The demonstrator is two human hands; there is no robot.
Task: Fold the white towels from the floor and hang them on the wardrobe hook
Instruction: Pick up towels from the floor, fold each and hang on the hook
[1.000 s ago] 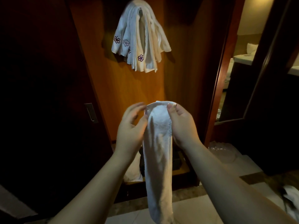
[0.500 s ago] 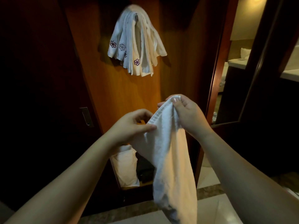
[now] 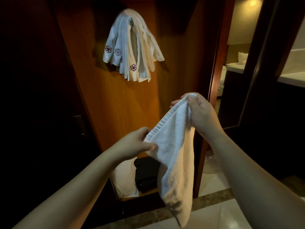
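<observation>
I hold a white towel [image 3: 173, 146] stretched between both hands in front of the wardrobe. My right hand [image 3: 198, 111] pinches its upper corner, higher and to the right. My left hand [image 3: 137, 142] pinches the towel's edge lower down, to the left. The rest of the towel hangs down towards the floor. Above, several folded white towels [image 3: 132, 50] with purple flower marks drape over the wardrobe hook [image 3: 131, 20] on the wooden back panel [image 3: 115, 104].
A dark wardrobe door [image 3: 41, 96] with a metal handle [image 3: 79, 124] stands at the left. A white bag [image 3: 125, 179] and a dark box [image 3: 148, 172] sit in the wardrobe's bottom. A doorway at the right opens on a bed [image 3: 234, 66]. Pale floor tiles [image 3: 214, 215] lie below.
My hands have drawn apart along the towel's edge: the right hand rose to the right, the left hand dropped to the left. The towel now spreads slantwise between them.
</observation>
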